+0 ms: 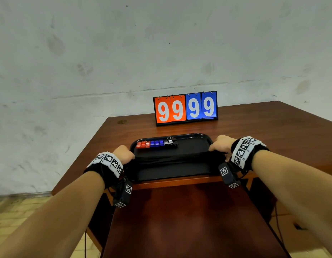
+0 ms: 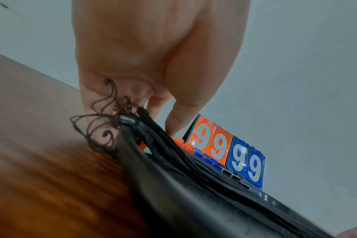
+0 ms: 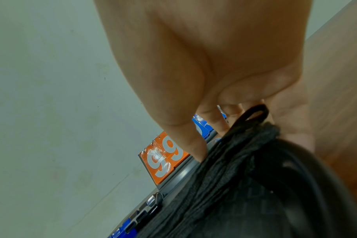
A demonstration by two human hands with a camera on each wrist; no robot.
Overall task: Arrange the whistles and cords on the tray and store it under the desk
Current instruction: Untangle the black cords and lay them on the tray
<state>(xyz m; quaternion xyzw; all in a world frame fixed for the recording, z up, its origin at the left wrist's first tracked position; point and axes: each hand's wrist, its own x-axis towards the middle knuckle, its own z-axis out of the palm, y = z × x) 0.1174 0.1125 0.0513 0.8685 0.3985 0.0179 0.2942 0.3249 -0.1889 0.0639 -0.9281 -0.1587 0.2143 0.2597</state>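
A black tray lies at the desk's near edge. Along its far side runs a row of whistles, red, then blue, then black. A bundle of black cords stretches across its middle. My left hand grips the tray's left rim and my right hand grips the right rim. In the left wrist view the left hand has its thumb on top of the tray, next to loose cord ends. In the right wrist view the right hand has its thumb by the cords, with its fingers curled past the rim.
A flip scoreboard reading 99 99 stands behind the tray on the wooden desk. Below the desk's front edge a lower wooden surface extends toward me. A plastered wall is behind, and tiled floor lies to the left.
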